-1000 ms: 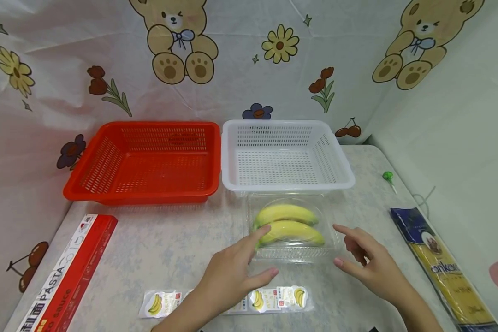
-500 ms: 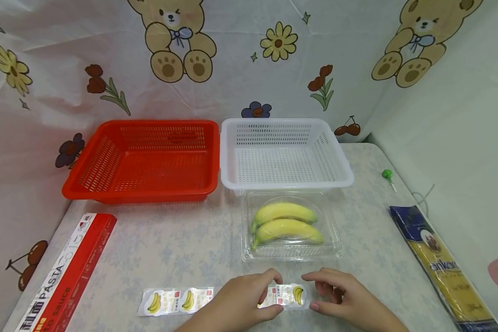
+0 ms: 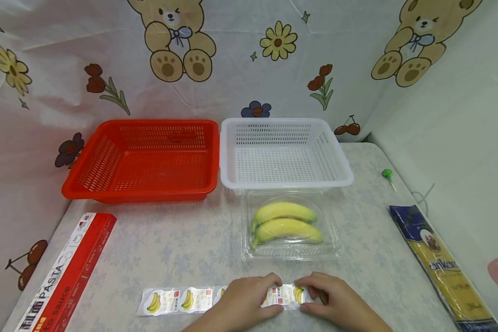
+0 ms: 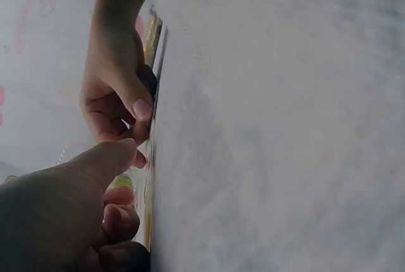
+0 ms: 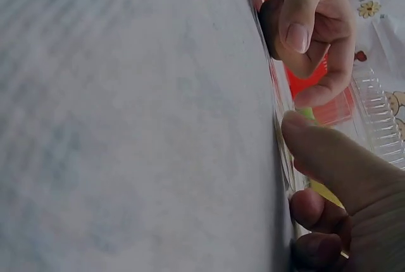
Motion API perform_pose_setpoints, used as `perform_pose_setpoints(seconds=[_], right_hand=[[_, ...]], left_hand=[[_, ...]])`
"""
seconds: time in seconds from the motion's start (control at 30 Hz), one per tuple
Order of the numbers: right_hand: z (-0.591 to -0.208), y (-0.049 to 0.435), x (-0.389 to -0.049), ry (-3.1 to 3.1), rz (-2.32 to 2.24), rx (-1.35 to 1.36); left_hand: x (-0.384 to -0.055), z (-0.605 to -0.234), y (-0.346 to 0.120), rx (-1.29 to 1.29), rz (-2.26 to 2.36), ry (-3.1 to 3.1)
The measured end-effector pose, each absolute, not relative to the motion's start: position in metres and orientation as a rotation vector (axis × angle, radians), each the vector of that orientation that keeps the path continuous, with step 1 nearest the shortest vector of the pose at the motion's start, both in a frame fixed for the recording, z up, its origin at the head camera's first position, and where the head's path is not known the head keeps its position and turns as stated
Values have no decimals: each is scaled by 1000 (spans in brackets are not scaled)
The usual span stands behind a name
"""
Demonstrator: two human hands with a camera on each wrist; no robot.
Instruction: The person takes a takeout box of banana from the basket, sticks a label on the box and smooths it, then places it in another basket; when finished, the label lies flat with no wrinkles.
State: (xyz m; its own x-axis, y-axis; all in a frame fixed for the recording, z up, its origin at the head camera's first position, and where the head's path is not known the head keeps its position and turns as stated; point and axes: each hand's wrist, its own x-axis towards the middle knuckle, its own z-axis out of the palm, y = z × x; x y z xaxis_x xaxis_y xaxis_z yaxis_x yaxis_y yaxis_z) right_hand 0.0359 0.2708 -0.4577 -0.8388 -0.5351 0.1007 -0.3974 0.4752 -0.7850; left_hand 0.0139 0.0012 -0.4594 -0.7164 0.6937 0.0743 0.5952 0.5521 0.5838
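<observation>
A strip of banana stickers lies flat along the front of the table. My left hand rests over its middle and hides part of it; its thumb and index finger stand apart at the strip's two edges. At the right end is my right hand, fingers bent, with thumb and index fingertips apart at the strip's edges. In the right wrist view my right thumb points toward the left hand. Just behind the strip stands a clear plastic clamshell box with two bananas inside.
A red basket and a white basket stand side by side at the back. A red pasta box lies at left. At right are a yellow and blue packet and a green lollipop.
Both hands have come back from the clamshell box to the sticker strip. In the last half second the right hand has shifted left onto the strip's right end.
</observation>
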Motion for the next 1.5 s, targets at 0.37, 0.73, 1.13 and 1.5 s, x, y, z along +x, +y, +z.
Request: perform_pose_setpoints(seconds=[0.37,0.73,1.13,1.5], right_hand=[[-458,264,34,2649,-1212,-740],[-460,260,35,2745,-1195,-712],[-460,257,36,2793,-1173,-735],[-459,256,36,2779,-1178,-800]], left_hand=[[12,-459,7,1047,860,2642],[12,-460,8,1016,894,2663],[12,-455,8,920,1047,2588],[11,-452,10,916,998,2594]])
